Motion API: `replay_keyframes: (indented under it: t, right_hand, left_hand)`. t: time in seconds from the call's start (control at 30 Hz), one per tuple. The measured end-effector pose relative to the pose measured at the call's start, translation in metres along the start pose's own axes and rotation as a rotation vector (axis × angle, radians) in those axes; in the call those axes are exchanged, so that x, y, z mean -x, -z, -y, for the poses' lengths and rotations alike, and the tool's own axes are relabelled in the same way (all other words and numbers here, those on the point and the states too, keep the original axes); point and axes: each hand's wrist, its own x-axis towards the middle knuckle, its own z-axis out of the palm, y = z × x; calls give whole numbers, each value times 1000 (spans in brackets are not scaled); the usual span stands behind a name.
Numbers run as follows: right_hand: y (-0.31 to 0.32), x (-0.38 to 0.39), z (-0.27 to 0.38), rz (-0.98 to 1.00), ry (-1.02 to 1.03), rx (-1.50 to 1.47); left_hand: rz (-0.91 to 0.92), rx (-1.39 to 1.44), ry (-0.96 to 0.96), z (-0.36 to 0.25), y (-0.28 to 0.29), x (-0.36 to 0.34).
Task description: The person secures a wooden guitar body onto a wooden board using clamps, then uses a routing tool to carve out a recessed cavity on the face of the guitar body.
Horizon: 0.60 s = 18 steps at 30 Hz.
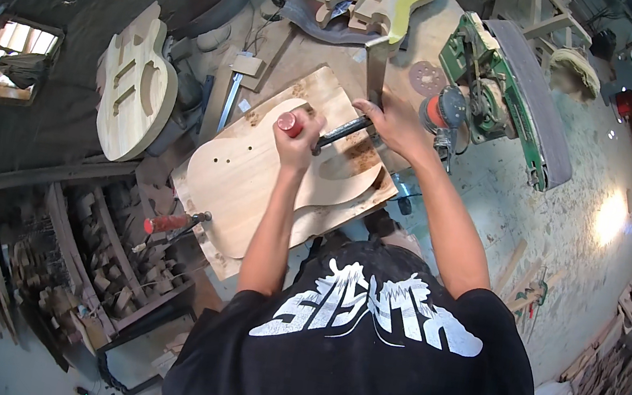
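Observation:
A pale wooden guitar body [255,169] lies on a square wooden board [222,263] in front of me. My left hand [297,145] is wrapped around the red handle [288,122] of a bar clamp, above the guitar body. The clamp's black bar [345,130] runs right to my right hand [398,127], which is closed on it with the thumb along the top. Just beyond that hand stands a flat grey-brown bar [375,68]; whether it belongs to the clamp I cannot tell. Another red-handled clamp [167,223] grips the board's near left corner.
A green belt sander [500,94] and a smaller round-headed sander [448,109] sit right of the board. Other guitar bodies stand at left [137,87] and lie at the far side [384,1]. A rack of wood offcuts [113,258] is at lower left.

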Motion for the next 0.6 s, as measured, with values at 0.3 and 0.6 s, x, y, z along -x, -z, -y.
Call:
replay_keyframes:
  t: [0.3,0.6]
  right_hand:
    - [2,-2,0,7,12,-22]
    - [-10,-5,-19,-44,19,-26]
  left_hand:
    - [932,298,275,-13,28,-27]
    - [-216,-68,-7,-3,-18,8]
